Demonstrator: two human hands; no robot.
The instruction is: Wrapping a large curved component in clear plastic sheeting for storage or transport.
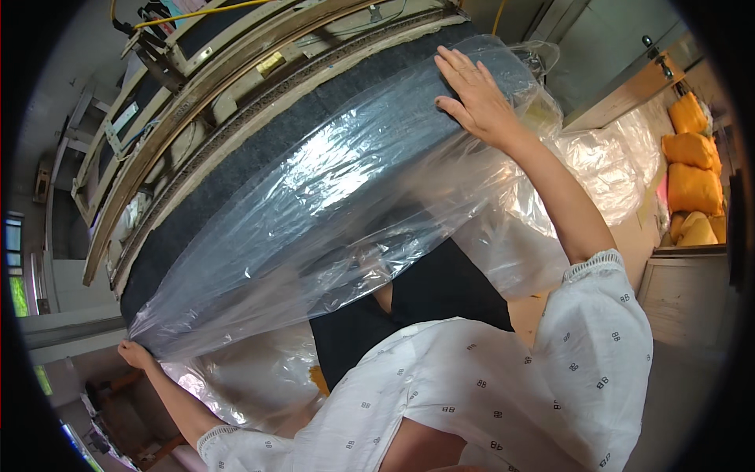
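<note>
A wide sheet of clear plastic film [259, 228] stretches over the long dark grey bed [236, 161] of a machine and drapes down its near side toward my lap. At the bed's far left end, my left hand [135, 354] is closed on the gathered edge of the film. My right hand [478, 98] lies flat on the film near the right end of the bed, fingers stretched out and palm down. Creases run across the sheet between the two hands, with bright glare in the middle.
Behind the bed run long metal rails [177, 145] with brackets and wires. More crumpled film [613, 169] heaps at the right, below an orange-brown panel with a black handle [629, 90]. Orange bundles [694, 189] are stacked at the far right, above a pale cabinet [684, 295].
</note>
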